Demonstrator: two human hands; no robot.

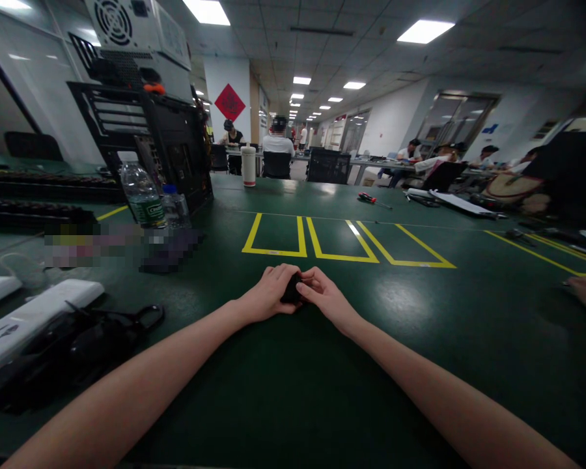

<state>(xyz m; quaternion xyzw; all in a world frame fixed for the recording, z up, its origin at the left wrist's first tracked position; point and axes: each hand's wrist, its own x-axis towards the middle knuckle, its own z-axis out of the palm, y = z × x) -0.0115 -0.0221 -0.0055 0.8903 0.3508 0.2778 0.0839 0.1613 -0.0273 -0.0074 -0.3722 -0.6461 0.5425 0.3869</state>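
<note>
Both forearms extend over the dark green table [469,326]. The left hand [268,293] and right hand [325,296] meet at the centre, fingers clenched from either side around a small black object [292,290] resting on the table; its exact type cannot be determined. Left of the arms lies a black bag [78,348] beside a white case [29,319]. Beyond the hands, yellow tape outlines [342,244] mark the surface. Farther left, two water bottles [144,195] stand before an open black computer chassis [161,140].
</note>
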